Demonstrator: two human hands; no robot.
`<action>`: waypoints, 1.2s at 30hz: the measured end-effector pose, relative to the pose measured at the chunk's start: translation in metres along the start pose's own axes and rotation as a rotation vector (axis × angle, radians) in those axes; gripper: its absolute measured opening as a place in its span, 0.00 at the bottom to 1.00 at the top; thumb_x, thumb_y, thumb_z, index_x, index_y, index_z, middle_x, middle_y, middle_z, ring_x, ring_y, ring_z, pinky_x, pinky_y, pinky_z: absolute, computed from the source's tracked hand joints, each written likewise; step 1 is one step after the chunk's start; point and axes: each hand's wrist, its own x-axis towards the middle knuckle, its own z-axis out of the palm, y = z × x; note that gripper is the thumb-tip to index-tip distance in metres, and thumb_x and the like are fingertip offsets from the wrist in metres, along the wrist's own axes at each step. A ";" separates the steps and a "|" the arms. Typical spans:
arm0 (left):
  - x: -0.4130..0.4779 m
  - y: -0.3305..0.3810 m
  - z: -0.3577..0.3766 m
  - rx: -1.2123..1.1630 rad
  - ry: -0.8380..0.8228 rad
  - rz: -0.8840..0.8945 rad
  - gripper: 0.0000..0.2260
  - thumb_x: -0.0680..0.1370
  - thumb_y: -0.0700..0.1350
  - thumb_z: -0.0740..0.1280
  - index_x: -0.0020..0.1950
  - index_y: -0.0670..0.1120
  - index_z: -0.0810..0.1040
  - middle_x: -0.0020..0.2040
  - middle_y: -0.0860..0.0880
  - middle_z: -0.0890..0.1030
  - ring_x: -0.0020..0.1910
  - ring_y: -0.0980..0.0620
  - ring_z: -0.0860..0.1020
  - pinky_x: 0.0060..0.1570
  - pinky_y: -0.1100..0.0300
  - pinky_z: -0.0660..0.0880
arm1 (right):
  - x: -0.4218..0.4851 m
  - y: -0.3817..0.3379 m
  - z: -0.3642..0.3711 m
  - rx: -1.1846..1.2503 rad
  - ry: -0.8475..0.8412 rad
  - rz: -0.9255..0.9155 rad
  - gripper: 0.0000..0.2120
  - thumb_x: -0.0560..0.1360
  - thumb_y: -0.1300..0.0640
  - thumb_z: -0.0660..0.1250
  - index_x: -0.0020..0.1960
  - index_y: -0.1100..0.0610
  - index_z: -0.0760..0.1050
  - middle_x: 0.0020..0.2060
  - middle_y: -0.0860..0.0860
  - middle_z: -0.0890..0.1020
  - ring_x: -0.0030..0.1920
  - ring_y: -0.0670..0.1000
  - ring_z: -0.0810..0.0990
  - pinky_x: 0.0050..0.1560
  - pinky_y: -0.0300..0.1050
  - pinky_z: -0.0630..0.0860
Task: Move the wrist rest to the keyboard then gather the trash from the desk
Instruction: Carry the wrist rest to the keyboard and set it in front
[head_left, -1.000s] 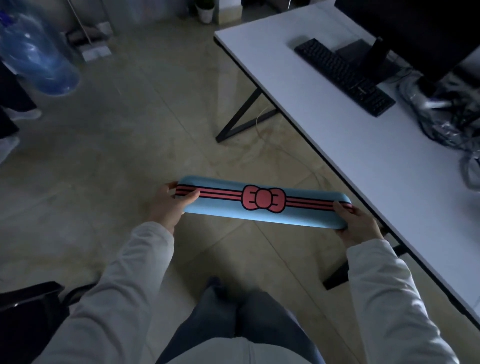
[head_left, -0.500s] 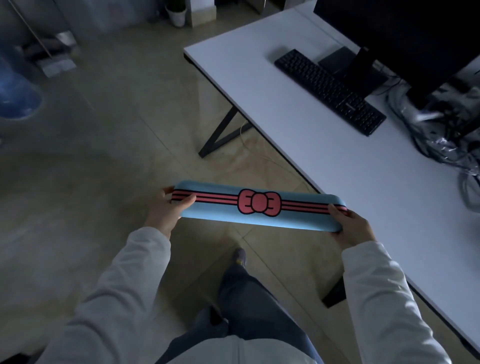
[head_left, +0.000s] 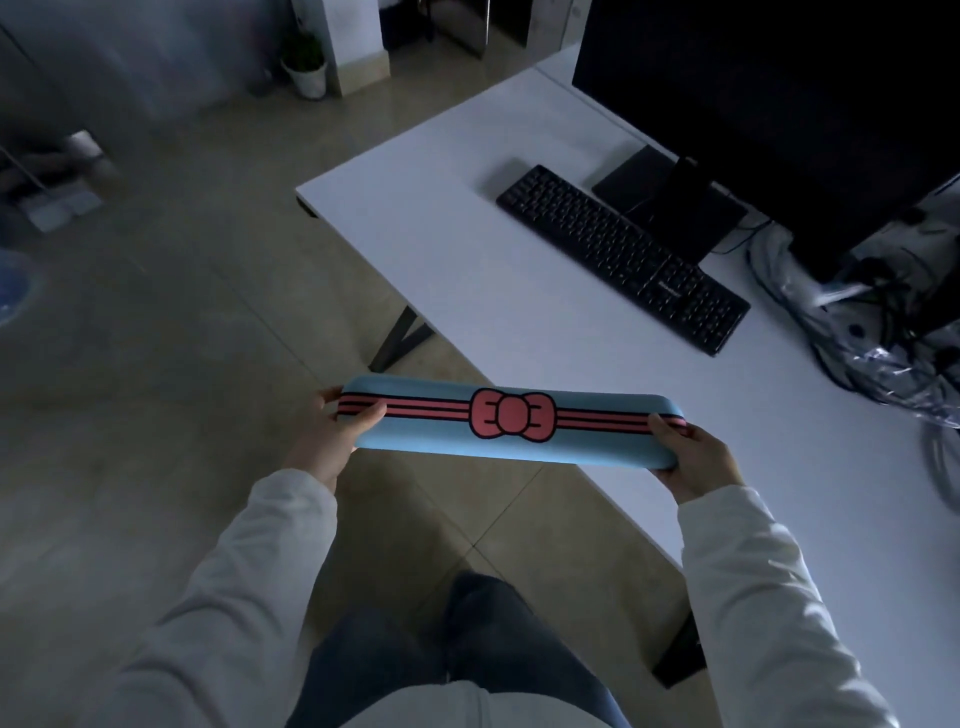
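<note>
A long blue wrist rest (head_left: 431, 436) with red stripes and a red bow is held level in front of me, its right part over the near edge of the white desk (head_left: 467, 291). My left hand (head_left: 332, 441) grips its left end and my right hand (head_left: 691, 457) grips its right end. The black keyboard (head_left: 623, 254) lies on the desk further back, apart from the wrist rest. Crumpled clear plastic wrap (head_left: 883, 374) lies at the desk's right side, mixed with cables.
A dark monitor (head_left: 779, 104) on a black stand (head_left: 680, 208) rises behind the keyboard. Black desk legs (head_left: 400, 338) stand below the desk edge. A small potted plant (head_left: 306, 67) sits on the tiled floor at the back. My legs show at the bottom.
The view has swung left and nearer to the desk, so the keyboard sits closer to centre. The wrist rest, still held by both hands, now overlaps the desk edge.
</note>
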 end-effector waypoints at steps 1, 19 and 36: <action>0.007 0.007 0.004 0.021 -0.013 -0.003 0.25 0.65 0.50 0.75 0.57 0.50 0.67 0.48 0.50 0.77 0.57 0.44 0.76 0.64 0.47 0.71 | 0.006 -0.001 0.001 0.013 0.011 0.013 0.03 0.72 0.63 0.66 0.45 0.62 0.74 0.45 0.56 0.76 0.49 0.55 0.75 0.55 0.52 0.75; 0.190 0.122 0.089 0.414 -0.340 0.093 0.25 0.63 0.49 0.75 0.58 0.48 0.71 0.59 0.43 0.78 0.56 0.44 0.77 0.59 0.49 0.73 | 0.033 0.004 0.064 0.301 0.514 0.114 0.06 0.72 0.62 0.67 0.37 0.57 0.72 0.36 0.51 0.72 0.40 0.47 0.72 0.41 0.43 0.73; 0.232 0.151 0.166 0.732 -0.570 0.180 0.24 0.70 0.42 0.72 0.64 0.42 0.68 0.61 0.42 0.75 0.53 0.48 0.73 0.54 0.57 0.69 | 0.020 0.029 0.078 0.463 0.724 0.261 0.12 0.73 0.60 0.67 0.55 0.62 0.75 0.47 0.55 0.74 0.49 0.53 0.73 0.24 0.32 0.75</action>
